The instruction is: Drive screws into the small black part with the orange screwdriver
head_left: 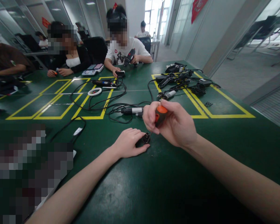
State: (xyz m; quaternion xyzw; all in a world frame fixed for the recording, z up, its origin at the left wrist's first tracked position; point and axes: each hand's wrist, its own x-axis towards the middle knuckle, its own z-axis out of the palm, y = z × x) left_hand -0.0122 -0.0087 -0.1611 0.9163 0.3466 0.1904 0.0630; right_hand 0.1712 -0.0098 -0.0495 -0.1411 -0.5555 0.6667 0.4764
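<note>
A screwdriver with an orange and dark handle is in my right hand, fingers wrapped round it. Its thin shaft slants down to a small round black part on the green table. That part has a short tube-like piece standing up from its middle. My left hand holds the part between thumb and fingers, resting on the tabletop. Whether the screwdriver tip sits in a screw is too small to tell.
Behind my hands lies a corded tool with a silver band, with a tangle of black cables. More black tools and cords lie back right. A white tape roll is at left centre. Across the table a person holds a power drill.
</note>
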